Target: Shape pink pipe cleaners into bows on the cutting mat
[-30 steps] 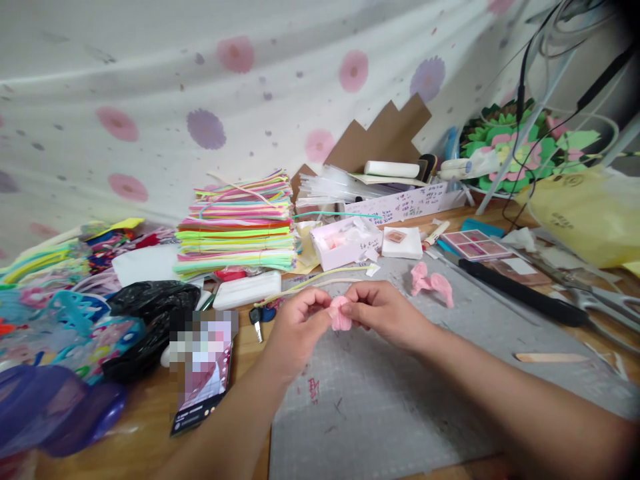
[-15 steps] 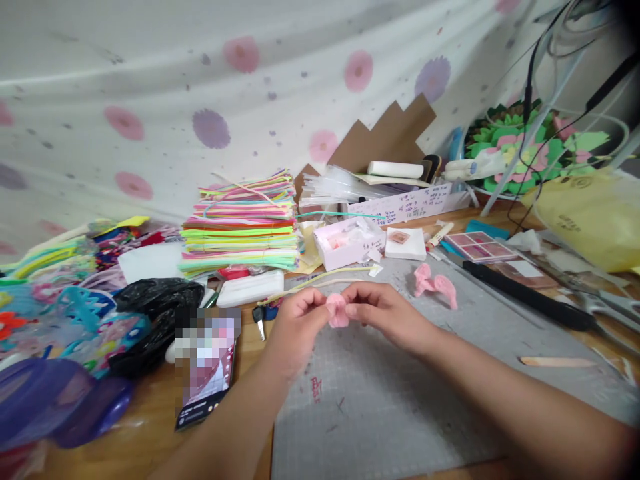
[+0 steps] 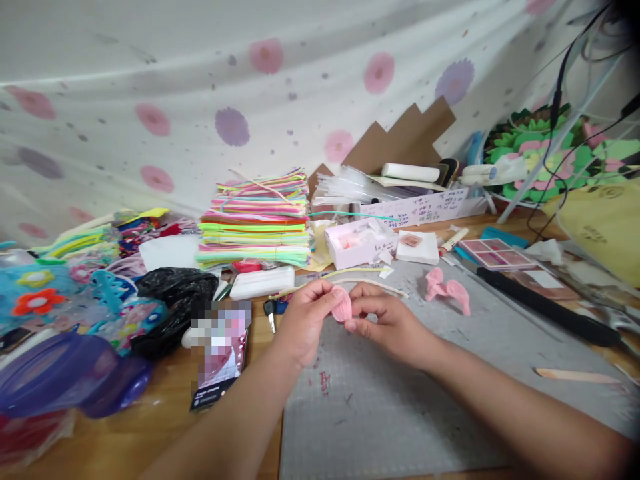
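Between both hands, over the grey cutting mat (image 3: 360, 420), is a small rounded pink petal (image 3: 343, 307) that looks bent from pipe cleaners. My left hand (image 3: 309, 321) pinches its left side between thumb and fingers. My right hand (image 3: 387, 328) has thumb and fingertips closed on its right and lower edge. Another curled pink pipe-cleaner piece (image 3: 447, 290) lies on the mat to the right, apart from my hands. A pale pipe cleaner (image 3: 373, 284) lies just behind my fingers.
Stacked coloured pipe cleaners (image 3: 255, 227) stand at the back. A small white box (image 3: 361, 243) sits right of them. A phone (image 3: 220, 357), a key (image 3: 270, 315) and a black bag (image 3: 173, 300) lie left. Right are a black-handled tool (image 3: 545, 303), a wooden stick (image 3: 575, 375) and scissors (image 3: 617, 323).
The pink petal has turned and now shows a taller, ridged face. My right fingers have shifted down along its edge. The whole view has swung slightly left.
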Demonstrator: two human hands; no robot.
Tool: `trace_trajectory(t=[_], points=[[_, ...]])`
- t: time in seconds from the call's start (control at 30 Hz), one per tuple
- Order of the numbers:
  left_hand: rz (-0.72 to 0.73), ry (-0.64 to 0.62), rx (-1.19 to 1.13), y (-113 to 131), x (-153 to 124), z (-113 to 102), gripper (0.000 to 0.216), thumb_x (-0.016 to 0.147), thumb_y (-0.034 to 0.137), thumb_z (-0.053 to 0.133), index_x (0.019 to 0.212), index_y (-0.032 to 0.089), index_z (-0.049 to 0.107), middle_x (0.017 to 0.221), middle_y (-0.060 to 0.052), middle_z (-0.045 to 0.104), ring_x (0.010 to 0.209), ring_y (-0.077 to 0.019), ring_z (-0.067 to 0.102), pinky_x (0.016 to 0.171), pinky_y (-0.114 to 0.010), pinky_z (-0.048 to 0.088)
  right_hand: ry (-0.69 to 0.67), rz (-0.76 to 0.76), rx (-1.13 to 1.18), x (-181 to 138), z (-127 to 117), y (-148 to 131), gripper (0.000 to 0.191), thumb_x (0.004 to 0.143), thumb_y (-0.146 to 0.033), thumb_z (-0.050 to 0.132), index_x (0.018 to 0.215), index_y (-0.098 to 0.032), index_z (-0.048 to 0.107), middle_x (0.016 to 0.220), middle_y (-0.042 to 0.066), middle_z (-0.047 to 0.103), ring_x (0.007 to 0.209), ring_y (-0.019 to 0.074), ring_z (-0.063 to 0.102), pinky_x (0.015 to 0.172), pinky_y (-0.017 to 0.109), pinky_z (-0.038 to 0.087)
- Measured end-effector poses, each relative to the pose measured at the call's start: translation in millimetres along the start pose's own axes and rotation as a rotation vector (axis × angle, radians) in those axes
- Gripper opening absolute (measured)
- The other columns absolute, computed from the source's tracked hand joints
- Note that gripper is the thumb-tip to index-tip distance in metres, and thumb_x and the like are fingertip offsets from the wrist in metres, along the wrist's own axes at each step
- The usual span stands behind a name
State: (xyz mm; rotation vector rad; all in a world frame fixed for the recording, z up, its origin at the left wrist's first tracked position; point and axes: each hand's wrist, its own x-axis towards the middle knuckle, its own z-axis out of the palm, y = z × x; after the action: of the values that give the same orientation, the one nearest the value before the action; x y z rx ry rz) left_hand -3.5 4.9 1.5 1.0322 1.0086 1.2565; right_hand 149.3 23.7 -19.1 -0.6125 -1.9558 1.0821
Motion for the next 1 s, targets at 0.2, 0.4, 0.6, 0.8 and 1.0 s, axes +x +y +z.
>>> trace_trajectory(t=[0.2,0.4,0.6,0.8,1.0], points=[[-0.039,0.045,-0.078,-2.2,-1.3,4.3,0.017,0.069,0.023,0.066,0.059,0.013,0.056,0.057,0.003,0.053,0.055,-0.0077,0.046,0.057,-0.020,0.035,-0.002,-0.041,-0.029,0.0,-2.1,-2.9,0.021,0.086,-0.035,0.054,0.076,-0.018,0.063,0.073,0.002,0.054,0.070,0.0146,0.050,0.066,0.028,0.039],[0.066,-0.019,-0.109,-4.9,-5.8,9.1,0.020,0.076,0.024,0.062,0.060,0.015,0.054,0.056,0.003,0.054,0.053,-0.0079,0.045,0.055,-0.022,0.034,-0.009,-0.058,0.048,-1.5,-1.5,-6.3,0.018,0.086,-0.030,0.055,0.075,-0.018,0.062,0.073,0.001,0.053,0.071,0.0139,0.050,0.068,0.027,0.039],[0.087,-0.041,-0.104,-3.9,-5.5,5.8,0.019,0.077,0.023,0.062,0.061,0.015,0.053,0.056,0.003,0.054,0.054,-0.0085,0.046,0.057,-0.023,0.035,-0.005,-0.033,0.041,-3.7,-1.0,-6.7,0.016,0.086,-0.029,0.055,0.076,-0.018,0.062,0.071,0.000,0.050,0.068,0.0129,0.047,0.065,0.025,0.038],[0.021,-0.172,-0.036,-0.2,-4.3,-0.6,0.023,0.077,0.025,0.061,0.059,0.015,0.051,0.055,0.003,0.052,0.054,-0.0087,0.045,0.057,-0.022,0.033,-0.030,-0.022,-0.002,-4.0,0.8,-6.1,0.018,0.086,-0.029,0.053,0.076,-0.018,0.062,0.076,0.003,0.054,0.073,0.0146,0.051,0.068,0.027,0.040],[0.049,-0.159,0.056,-3.4,-3.8,-0.3,0.029,0.079,0.035,0.060,0.059,0.016,0.048,0.054,0.003,0.050,0.053,-0.0085,0.043,0.057,-0.022,0.032,-0.011,-0.014,-0.021,-3.9,3.1,-8.4,0.021,0.086,-0.028,0.053,0.070,-0.017,0.060,0.076,0.003,0.056,0.072,0.0141,0.052,0.067,0.027,0.040]])
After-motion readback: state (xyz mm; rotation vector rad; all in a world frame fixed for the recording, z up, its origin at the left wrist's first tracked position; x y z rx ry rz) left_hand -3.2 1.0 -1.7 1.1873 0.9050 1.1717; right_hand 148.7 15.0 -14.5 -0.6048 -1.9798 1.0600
